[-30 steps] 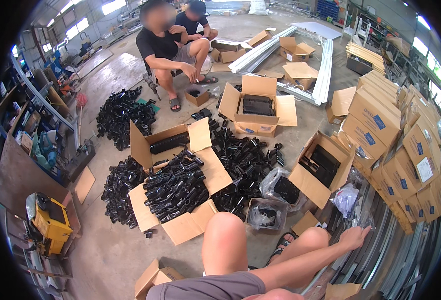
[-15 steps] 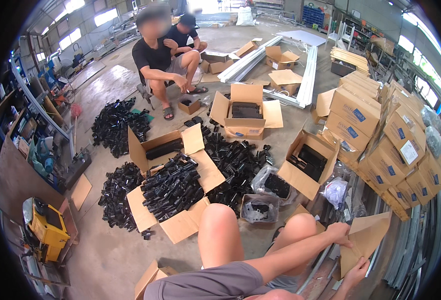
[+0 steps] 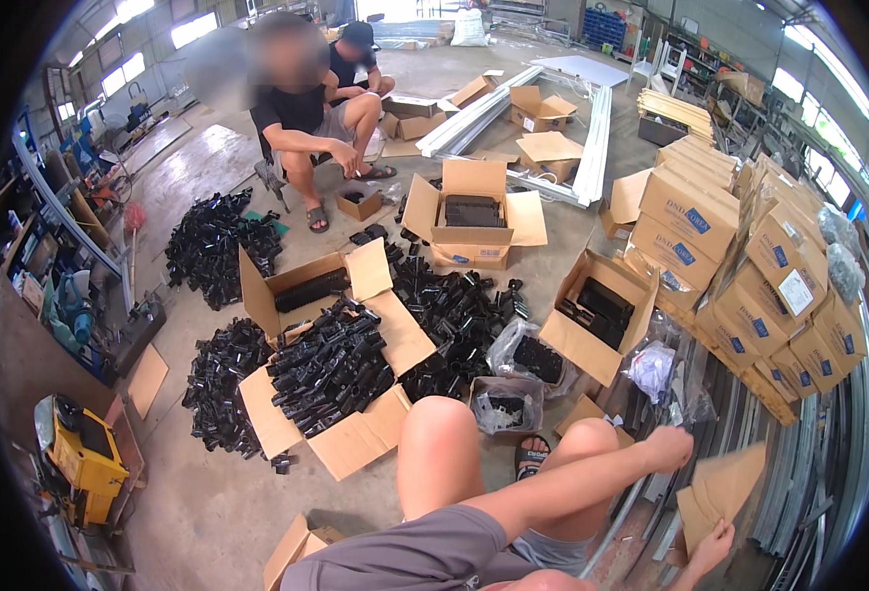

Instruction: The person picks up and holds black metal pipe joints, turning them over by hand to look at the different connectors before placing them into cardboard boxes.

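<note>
At the lower right my right hand [image 3: 714, 544] grips the lower edge of a folded piece of brown cardboard [image 3: 725, 492], perhaps a small carton. My left arm reaches across in front of my knees. Its hand, my left hand [image 3: 669, 450], is closed like a fist just above and left of the cardboard, apart from it. Whatever it may hold is hidden. Beneath both hands lie long metal profiles [image 3: 641, 522]. Close by is a clear plastic bag with white contents [image 3: 653, 371].
Open cartons [image 3: 375, 438] and heaps of black plastic parts [image 3: 464, 325] cover the floor ahead. Stacked closed boxes [image 3: 685, 222] stand on a pallet at right. A seated person [image 3: 296, 118] and another behind [image 3: 355, 64] are at the far left. A yellow machine [image 3: 90, 458] stands left.
My left hand has let go of the cardboard and moved up and slightly left. My right hand still holds it, and the cardboard has shifted and folded. The view has turned slightly.
</note>
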A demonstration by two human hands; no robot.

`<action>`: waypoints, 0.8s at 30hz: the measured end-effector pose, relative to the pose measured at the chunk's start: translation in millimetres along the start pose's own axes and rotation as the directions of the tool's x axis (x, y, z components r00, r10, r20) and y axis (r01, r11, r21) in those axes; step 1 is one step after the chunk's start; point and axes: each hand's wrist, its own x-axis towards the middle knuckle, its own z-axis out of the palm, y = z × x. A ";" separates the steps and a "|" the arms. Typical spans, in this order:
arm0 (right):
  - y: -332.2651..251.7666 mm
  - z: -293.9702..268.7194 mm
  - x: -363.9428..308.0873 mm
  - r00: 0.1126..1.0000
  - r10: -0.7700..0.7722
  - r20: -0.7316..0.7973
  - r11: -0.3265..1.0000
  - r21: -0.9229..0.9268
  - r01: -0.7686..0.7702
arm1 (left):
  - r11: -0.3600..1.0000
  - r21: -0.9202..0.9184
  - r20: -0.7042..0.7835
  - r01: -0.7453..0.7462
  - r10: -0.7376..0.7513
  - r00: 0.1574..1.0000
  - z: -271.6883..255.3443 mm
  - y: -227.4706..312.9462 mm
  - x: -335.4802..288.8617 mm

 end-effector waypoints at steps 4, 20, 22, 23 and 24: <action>82.1 -10.5 -16.6 0.974 0.199 -0.109 0.894 -0.386 -0.226 | 0.970 -0.244 -0.166 0.014 -0.056 0.985 -78.6 14.9 11.3; 35.6 133.1 -39.1 0.992 -0.106 0.068 0.945 -0.305 0.121 | 0.946 0.034 -0.268 0.322 -0.302 0.915 -302.9 -144.3 -183.1; 15.0 153.7 -28.4 0.988 -0.146 0.051 0.953 -0.260 0.155 | 0.705 -0.223 0.007 0.673 -0.689 0.725 -306.7 -145.1 -222.4; -10.0 160.8 -31.7 0.982 -0.148 0.120 0.972 -0.166 0.166 | 0.719 -0.393 -0.057 0.574 -0.642 0.764 -288.5 -163.7 -263.4; -34.1 171.4 -31.3 0.974 -0.155 0.166 0.984 -0.063 0.168 | 0.546 -0.541 0.010 0.639 -0.756 0.654 -274.9 -165.4 -293.3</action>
